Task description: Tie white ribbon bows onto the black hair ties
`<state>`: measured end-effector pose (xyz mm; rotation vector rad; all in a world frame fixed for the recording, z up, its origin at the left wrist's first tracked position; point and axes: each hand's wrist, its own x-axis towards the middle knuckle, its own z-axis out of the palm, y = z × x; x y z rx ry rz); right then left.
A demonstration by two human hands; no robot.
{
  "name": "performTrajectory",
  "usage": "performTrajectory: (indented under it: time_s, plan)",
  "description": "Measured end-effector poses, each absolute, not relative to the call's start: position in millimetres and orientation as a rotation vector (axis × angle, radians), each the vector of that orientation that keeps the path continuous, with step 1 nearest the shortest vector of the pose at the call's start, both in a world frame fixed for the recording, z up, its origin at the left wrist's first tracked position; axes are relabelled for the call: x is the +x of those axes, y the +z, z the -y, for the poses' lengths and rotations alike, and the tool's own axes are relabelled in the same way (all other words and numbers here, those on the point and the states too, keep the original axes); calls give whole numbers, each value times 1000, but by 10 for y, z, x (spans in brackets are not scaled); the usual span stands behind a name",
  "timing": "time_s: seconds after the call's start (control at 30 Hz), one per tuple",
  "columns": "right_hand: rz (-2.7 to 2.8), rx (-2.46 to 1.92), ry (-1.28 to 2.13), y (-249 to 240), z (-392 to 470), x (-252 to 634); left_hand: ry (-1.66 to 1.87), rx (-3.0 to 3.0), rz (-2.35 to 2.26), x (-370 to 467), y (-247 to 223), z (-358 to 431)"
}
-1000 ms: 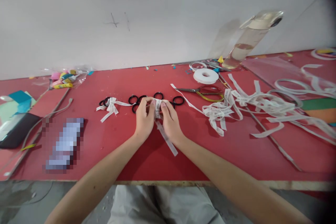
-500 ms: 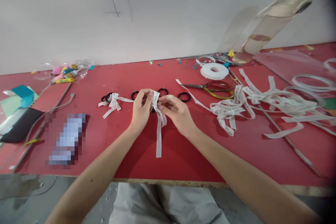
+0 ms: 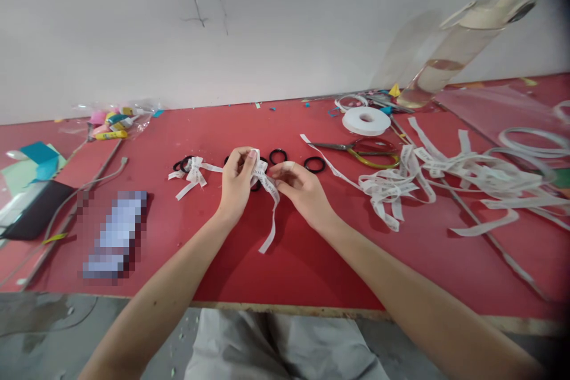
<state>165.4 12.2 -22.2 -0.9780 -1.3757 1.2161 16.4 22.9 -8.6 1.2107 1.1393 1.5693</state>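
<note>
A white printed ribbon (image 3: 272, 202) is looped and bunched between my hands, its tail hanging toward the table's front edge. My left hand (image 3: 237, 181) pinches the bunched part between thumb and fingers. On the tail side, my right hand (image 3: 303, 189) has thumb and fingertips closed on the ribbon's edge. Part of a black hair tie (image 3: 255, 187) shows beneath the ribbon; whether it is held I cannot tell. Two plain black hair ties, one nearer (image 3: 278, 156) and one farther right (image 3: 314, 164), lie beyond my right hand. Left of my hands lies a white ribbon bow (image 3: 195, 172) with black hair ties.
Scissors (image 3: 371, 151), a white ribbon roll (image 3: 366, 122) and tangled ribbon (image 3: 392, 184) lie to the right. A tilted-looking bottle (image 3: 449, 59) stands by the wall. Leftward are a blurred-out phone (image 3: 118, 234), a cable (image 3: 95, 175), a dark case (image 3: 35, 211) and a bag of small tubes (image 3: 111, 124).
The ribbon has folded into a loop near my left fingers, and its tail has swung from straight down to a bent slant. My hands have barely shifted.
</note>
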Motion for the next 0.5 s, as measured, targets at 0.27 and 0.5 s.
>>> performTrajectory:
  time_s: [0.27,0.5]
  plan:
    - [1222,-1064,888,-251,-258,1817,1743,1019,-1023,19,78,-275]
    - [709,-829,990,-265,-463,2060,2036,875,-988,-265,30,-416]
